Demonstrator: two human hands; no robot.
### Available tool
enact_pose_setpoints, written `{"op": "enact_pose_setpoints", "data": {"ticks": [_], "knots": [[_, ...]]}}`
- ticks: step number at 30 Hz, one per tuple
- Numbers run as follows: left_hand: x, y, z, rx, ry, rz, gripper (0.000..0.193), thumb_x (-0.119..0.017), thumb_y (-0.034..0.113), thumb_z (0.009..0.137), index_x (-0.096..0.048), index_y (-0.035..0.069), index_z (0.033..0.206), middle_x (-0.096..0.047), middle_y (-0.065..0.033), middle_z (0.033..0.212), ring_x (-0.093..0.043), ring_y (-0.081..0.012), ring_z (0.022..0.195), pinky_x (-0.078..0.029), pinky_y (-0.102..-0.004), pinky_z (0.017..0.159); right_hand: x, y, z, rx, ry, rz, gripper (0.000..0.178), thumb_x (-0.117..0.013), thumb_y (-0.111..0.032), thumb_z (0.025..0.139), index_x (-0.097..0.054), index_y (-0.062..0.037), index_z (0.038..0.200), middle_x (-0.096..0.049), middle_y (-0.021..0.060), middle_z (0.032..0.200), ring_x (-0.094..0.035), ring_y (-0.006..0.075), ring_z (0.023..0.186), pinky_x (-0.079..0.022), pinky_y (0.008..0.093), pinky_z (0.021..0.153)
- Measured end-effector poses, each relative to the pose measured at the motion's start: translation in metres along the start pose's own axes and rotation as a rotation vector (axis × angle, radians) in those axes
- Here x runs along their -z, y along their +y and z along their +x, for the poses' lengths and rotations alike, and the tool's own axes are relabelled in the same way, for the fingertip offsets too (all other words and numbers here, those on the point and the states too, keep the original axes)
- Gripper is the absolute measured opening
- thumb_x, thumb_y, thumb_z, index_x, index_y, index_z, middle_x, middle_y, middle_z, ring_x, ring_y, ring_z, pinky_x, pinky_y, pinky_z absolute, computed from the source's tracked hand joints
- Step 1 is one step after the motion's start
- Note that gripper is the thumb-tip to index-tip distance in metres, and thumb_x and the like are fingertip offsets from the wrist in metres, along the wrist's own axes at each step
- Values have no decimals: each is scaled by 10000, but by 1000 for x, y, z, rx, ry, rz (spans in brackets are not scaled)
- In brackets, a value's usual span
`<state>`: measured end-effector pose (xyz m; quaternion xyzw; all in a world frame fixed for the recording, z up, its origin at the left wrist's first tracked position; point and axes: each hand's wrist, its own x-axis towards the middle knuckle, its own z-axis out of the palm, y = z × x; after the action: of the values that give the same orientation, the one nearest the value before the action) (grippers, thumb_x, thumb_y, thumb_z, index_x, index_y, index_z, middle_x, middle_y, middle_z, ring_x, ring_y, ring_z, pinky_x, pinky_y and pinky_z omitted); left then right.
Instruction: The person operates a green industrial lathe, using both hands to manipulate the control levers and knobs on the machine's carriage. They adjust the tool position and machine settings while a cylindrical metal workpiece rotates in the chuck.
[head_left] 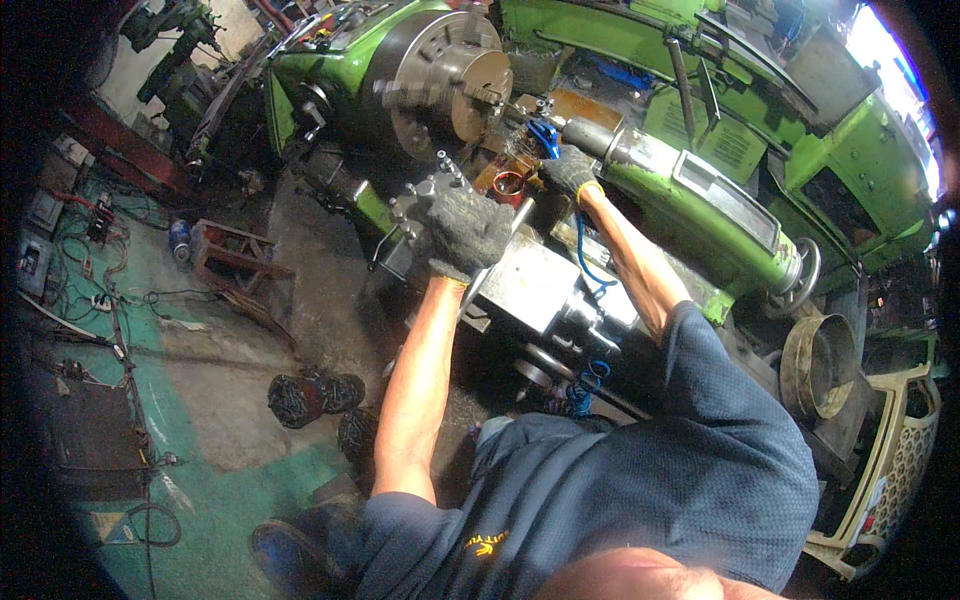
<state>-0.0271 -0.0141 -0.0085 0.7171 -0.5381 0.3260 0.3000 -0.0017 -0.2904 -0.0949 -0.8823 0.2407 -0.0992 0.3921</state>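
Observation:
My left hand [468,232], in a dark grey work glove, rests curled over the lathe's tool post [428,190], whose upright bolts stand beside it. A bare metal lever [521,216] shows at that hand's right edge; what the fingers grip is hidden. Farther forward and right, my gloved right hand [570,172] is closed on a blue air blow gun [543,138]. Its nozzle side faces the chuck [440,85], which has blurred jaws. From the gun a blue air hose [582,245] hangs down past the carriage. Between the hands stands a red can [508,186].
Right of my right hand lies the green tailstock [690,185] with its handwheel [797,278]. Handwheels and cranks [540,368] project from the carriage close to my body. A metal frame stand [232,252] and dark bundles [315,395] sit on the floor at left, with loose cables [120,330].

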Motion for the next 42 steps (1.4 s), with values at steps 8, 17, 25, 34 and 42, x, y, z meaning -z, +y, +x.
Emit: {"op": "enact_pose_setpoints", "data": {"ticks": [8,17,25,34,42], "knots": [[-8,-4,-4,-8,-46,1,208,-699,247,856,-655,134,687,-660,-78,696,-633,-330,683,-481,-475,661,1,20,17,-100,-59,87,377,-773,-354,855,-756,19,908,-733,168,762,-723,260,713,-546,408,675],[0,4,1,14,-26,51,304,-685,242,884,-602,121,618,-618,-114,633,-601,-351,603,-445,-488,596,-1,14,1,83,44,-7,477,-756,-494,825,-727,-21,769,-740,253,864,-725,435,868,-547,503,822],[-1,5,1,50,26,23,324,-703,241,882,-609,108,603,-616,-122,610,-608,-351,580,-450,-484,572,17,-1,-52,-18,64,-105,377,-677,-414,840,-739,-50,915,-735,261,1018,-707,431,1011,-543,513,882],[0,-5,-4,-47,-33,51,195,-774,226,797,-680,116,665,-670,-77,658,-633,-306,601,-477,-436,579,31,-2,-84,-88,8,-138,385,-670,-411,829,-723,-57,970,-736,252,1030,-700,439,1011,-549,518,891],[9,5,6,75,0,-91,230,-763,198,824,-672,76,652,-652,-138,652,-629,-344,611,-469,-472,598,57,23,-154,-14,82,-188,380,-665,-393,843,-719,-64,1025,-733,261,1018,-702,448,1004,-545,532,888]]}}
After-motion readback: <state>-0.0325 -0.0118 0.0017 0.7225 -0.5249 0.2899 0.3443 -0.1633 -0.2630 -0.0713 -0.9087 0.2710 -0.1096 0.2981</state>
